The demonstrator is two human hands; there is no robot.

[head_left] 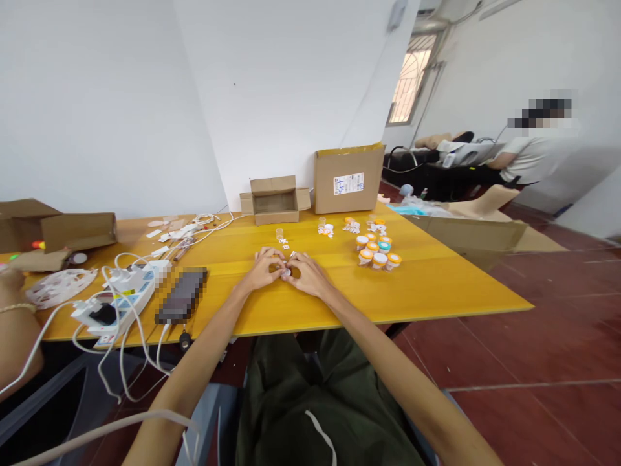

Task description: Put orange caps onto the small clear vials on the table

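Observation:
My left hand (pixel 264 269) and my right hand (pixel 307 276) meet low over the yellow table (pixel 315 310). Their fingertips are closed on one small whitish round piece (pixel 286 272); the fingers cover part of it, so I cannot tell its exact kind. Just beyond the fingers lie small white pieces with dark marks (pixel 284 243), and a small clear cup (pixel 279 233) stands behind them. To the right of my right hand is a cluster of small clear jars (pixel 379 260) with orange, white and teal lids.
Farther back are more small piles of white pieces (pixel 354 228), an open carton (pixel 275 204) and a taped box (pixel 347 181). On the left lie a power strip (pixel 140 294) with white cables and a phone (pixel 182 296). Another person's arm (pixel 17 330) rests at far left; someone sits at far right.

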